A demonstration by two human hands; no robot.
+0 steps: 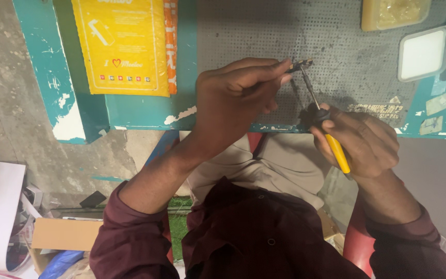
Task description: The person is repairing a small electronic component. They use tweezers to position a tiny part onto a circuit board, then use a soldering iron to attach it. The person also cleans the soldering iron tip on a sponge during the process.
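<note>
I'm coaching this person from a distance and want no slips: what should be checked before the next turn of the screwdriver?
1. Left hand pinches the small dark metal part: ok.
2. Right hand grips the yellow-handled screwdriver: ok.
3. Tip meets the part: ok.
4. Tip seated in a screw head: cannot tell, too small.
5. Work held over the grey perforated mat: ok.

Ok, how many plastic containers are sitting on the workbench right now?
2. A yellowish tub sits at the top right edge of the view, and a white-lidded box lies just below it, further right. Others may lie outside the view.
</note>
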